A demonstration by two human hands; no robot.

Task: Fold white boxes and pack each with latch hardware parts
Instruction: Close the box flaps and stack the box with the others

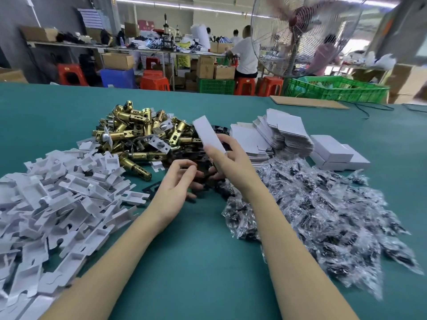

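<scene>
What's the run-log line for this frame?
right hand: holds white box | left hand: empty, over black plates | packing: not started

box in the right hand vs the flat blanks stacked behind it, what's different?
The white box is folded into a closed long shape; the flat blanks are unfolded die-cut sheets. The right hand holds the box tilted above the parts; the blanks lie stacked and fanned on the green table. The box is one piece; the blanks are many. Both are plain white card.
</scene>
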